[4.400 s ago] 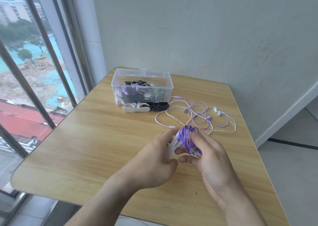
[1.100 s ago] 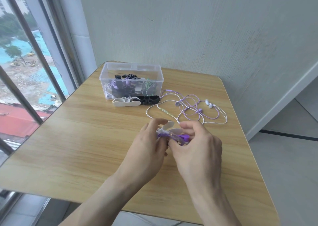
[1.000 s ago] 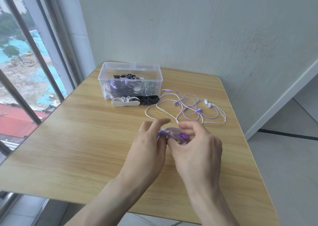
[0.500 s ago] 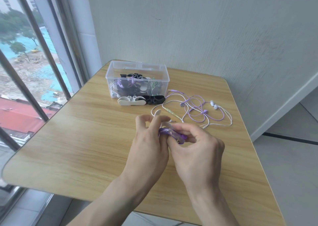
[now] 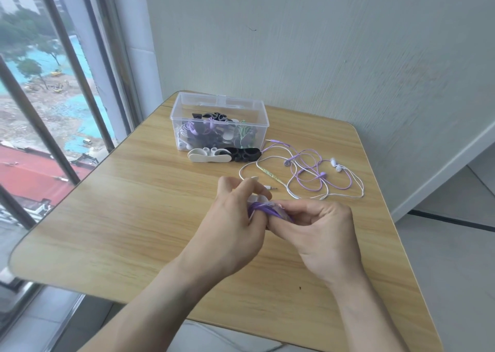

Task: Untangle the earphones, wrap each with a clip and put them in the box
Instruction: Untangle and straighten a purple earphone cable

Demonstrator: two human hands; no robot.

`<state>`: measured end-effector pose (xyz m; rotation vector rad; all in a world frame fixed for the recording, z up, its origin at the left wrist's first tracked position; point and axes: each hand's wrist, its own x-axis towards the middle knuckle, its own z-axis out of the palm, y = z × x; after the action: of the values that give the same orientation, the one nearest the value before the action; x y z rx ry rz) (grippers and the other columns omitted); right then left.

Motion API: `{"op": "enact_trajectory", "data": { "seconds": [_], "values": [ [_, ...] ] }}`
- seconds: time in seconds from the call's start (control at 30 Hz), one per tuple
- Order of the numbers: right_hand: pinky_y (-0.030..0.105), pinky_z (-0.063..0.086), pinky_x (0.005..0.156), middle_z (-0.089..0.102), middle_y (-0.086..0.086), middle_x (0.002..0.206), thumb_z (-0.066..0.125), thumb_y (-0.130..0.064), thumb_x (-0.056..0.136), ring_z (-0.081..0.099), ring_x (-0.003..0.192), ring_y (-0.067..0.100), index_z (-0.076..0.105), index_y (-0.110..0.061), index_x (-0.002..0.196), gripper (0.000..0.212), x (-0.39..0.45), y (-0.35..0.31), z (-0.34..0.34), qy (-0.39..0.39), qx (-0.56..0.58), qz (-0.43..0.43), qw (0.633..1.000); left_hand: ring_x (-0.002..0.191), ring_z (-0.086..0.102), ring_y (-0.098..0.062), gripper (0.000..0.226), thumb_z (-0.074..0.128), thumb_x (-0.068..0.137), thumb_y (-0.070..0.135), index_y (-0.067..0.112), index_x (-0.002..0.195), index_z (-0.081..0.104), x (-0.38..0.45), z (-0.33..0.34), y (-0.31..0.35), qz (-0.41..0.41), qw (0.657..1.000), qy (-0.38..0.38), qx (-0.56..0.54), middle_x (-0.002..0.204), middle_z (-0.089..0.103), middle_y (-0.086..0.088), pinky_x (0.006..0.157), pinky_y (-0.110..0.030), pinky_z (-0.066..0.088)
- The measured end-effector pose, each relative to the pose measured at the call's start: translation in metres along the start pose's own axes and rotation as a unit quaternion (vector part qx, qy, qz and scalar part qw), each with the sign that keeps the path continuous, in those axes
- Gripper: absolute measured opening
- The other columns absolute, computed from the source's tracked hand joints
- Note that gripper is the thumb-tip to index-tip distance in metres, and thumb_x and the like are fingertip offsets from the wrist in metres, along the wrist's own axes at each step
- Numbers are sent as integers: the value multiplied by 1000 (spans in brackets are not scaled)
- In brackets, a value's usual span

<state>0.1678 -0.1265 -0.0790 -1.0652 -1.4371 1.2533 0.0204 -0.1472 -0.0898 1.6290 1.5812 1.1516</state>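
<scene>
Wood bench by window. Both hands' grip is curled on purple earphone bundle: left hand, right hand. Cord looks light, soft, springy; pinch mid-coil w/ clip. Box well apart, behind.

High-rise room — barred window overlooking rooftops, wooden table.

One head-worn wide-angle view, we look forward and down from above the near edge, surface close below us, wall ahead, window left.
</scene>
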Motion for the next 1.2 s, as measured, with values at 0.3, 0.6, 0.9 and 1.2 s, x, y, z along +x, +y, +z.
{"op": "enact_trajectory", "data": {
  "seconds": [0.3,0.6,0.9,1.2],
  "values": [
    [32,60,84,79,-3,92,86,-26,64,76,91,15,81,-14,98,37,3,-3,-17,-100,-102,11,990,64,60,-10,12,64,71,32,30,82,66,4,-20,6,-128,987,-96,-13,105,63,0,54,-17,41],
    [15,54,84,76,-20,99,73,-11,88,72,97,1,74,-33,100,25,4,3,-15,-102,-138,-27,985,52,63,-16,13,72,85,30,18,90,71,5,-38,5,-143,977,-154,-22,66,74,-2,60,-22,50],
    [29,57,91,76,-17,101,67,-9,94,71,99,4,73,-37,102,30,6,4,-15,-94,-176,-41,979,46,62,-5,19,64,93,38,21,93,73,5,-29,5,-111,986,-129,4,61,69,7,51,-17,48],
    [34,63,73,78,-1,78,74,6,73,75,73,19,78,-22,87,31,9,16,-4,3,-131,-16,991,68,59,5,13,69,87,41,31,95,68,0,-3,-6,-49,996,-6,73,93,63,13,64,-9,40]
  ]
}}
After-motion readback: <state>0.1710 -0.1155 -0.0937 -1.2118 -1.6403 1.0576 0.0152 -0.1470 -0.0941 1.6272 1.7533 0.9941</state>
